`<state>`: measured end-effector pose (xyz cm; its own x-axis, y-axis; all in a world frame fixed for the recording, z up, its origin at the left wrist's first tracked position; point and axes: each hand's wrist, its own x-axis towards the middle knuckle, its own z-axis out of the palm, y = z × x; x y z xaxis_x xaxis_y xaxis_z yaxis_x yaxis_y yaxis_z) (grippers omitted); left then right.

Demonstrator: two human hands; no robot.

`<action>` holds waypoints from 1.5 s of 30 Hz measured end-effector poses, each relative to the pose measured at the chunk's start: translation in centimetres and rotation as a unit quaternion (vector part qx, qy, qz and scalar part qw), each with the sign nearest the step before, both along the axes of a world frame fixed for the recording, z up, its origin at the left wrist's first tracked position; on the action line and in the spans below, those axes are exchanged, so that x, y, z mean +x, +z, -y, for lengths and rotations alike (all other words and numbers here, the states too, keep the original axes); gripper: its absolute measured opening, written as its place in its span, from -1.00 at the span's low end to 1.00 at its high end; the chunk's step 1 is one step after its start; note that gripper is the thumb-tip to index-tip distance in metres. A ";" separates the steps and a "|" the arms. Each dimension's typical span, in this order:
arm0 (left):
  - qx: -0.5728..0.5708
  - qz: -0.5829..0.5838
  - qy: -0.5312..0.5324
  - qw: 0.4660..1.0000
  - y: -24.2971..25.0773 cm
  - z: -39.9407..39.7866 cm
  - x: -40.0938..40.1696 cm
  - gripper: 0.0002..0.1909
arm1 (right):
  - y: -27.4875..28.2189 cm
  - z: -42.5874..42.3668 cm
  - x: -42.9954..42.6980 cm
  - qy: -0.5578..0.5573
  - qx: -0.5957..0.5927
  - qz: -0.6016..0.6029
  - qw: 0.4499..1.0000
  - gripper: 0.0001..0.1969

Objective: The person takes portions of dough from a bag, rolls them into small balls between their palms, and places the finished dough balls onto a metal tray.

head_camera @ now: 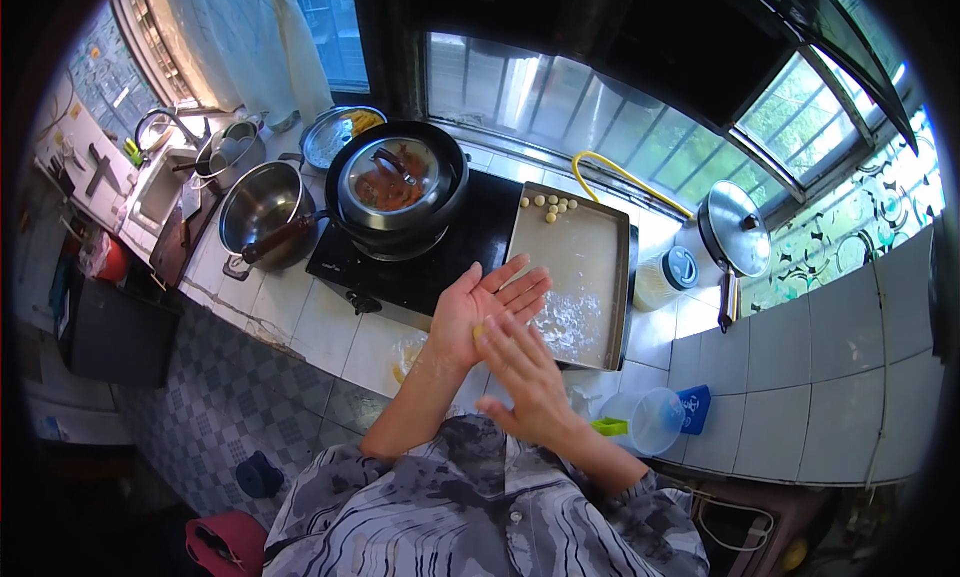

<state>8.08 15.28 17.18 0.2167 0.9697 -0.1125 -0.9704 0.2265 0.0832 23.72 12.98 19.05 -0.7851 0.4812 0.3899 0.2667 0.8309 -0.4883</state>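
My left hand [480,307] is held palm up over the front of the counter, fingers stretched out. Across its palm lies my right hand [525,374], palm down. A small yellow dough ball [478,331] shows at the edge between the two palms, mostly covered by the right fingers. To the right of the left fingertips lies a rectangular baking tray [574,265]. Several pale round dough balls [552,208] are grouped at its far end, and white flour [568,323] is scattered over its near end. Below my left wrist, a clear plastic bag [406,358] holds something yellow.
A lidded pan [337,194] stands on the black gas stove [360,277], its brown handle pointing left over a steel pot [259,202]. Right of the tray are a blue-lidded jar [660,280] and a lidded saucepan [712,235]. A clear plastic jug [649,419] sits near my right forearm.
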 end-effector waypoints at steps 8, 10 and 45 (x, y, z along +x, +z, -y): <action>0.038 -0.004 -0.005 0.999 0.1 0.0 -0.5 -0.33 | -0.1 -0.6 0.5 0.005 0.018 0.018 1.000 -0.34; 0.053 -0.007 -0.022 0.998 -0.2 0.1 0.2 -0.33 | 1.4 -0.4 -1.1 0.023 0.004 -0.011 1.000 -0.34; 0.016 0.051 -0.043 0.998 -0.2 0.0 -0.2 -0.39 | 0.2 -2.8 -0.4 -0.073 -0.046 0.000 0.996 -0.40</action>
